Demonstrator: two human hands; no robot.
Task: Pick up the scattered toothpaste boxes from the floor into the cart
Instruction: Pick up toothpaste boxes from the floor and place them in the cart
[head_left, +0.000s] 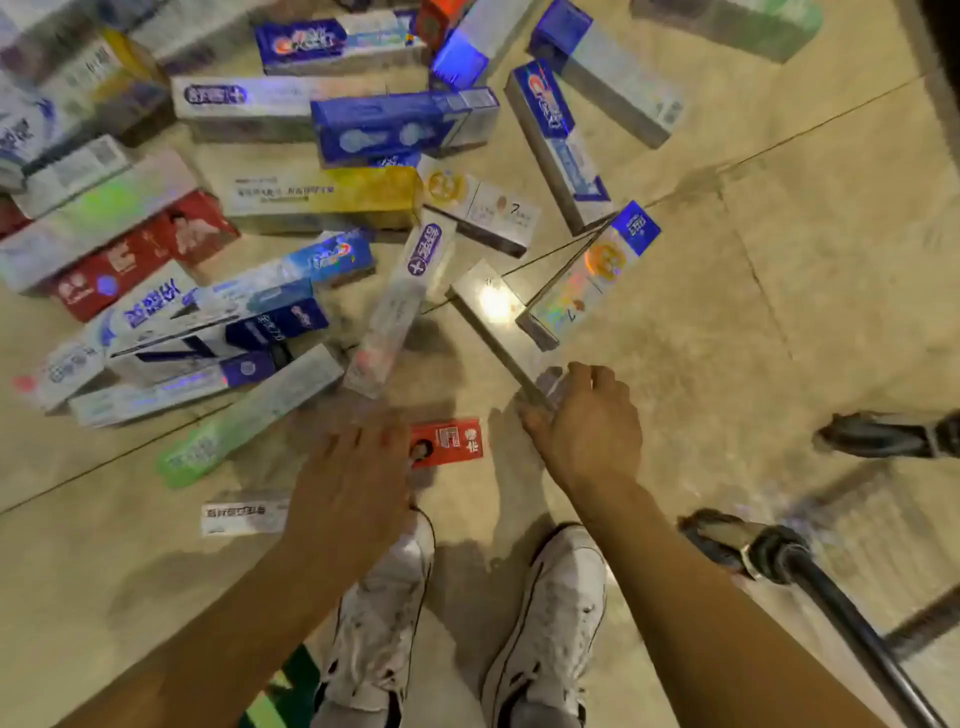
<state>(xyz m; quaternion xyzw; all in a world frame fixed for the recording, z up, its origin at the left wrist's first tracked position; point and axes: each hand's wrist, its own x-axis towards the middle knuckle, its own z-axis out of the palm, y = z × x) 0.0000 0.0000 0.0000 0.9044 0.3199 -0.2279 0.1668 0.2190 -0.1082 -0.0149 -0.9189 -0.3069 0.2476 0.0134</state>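
Barely started, I'd say. The cart's basket is out of shot, so I can't tell what's in it, and a couple dozen or so toothpaste boxes are lying on the tiled floor.

Left to right, everything placed against the small red box (451, 441) just ahead of the white sneakers (379, 613):

- Far left of it and beyond it is the big heap of toothpaste boxes (208, 291), lots of them overlapping.
- Nearer in, left of the red box, a green-ended box (197, 452) and a small white box (244, 513) each lie on their own.
- The left hand (353, 467) hangs over the red box's left end, fingers spread and fairly straight, holding nothing. Can't tell if it's touching.
- Just right of the red box, the right hand (587, 415) has its fingers curled round the near end of a silver box (493, 312). That box's far end meets a holographic box (589, 275).
- Far right of it are two cart casters (878, 434) and a black frame tube (841, 623).

Room-wise, the floor between the red box and the casters is bare, so swinging a box rightward looks easy. The tight spots are the frame tube near the right forearm and the sneakers close behind the red box.
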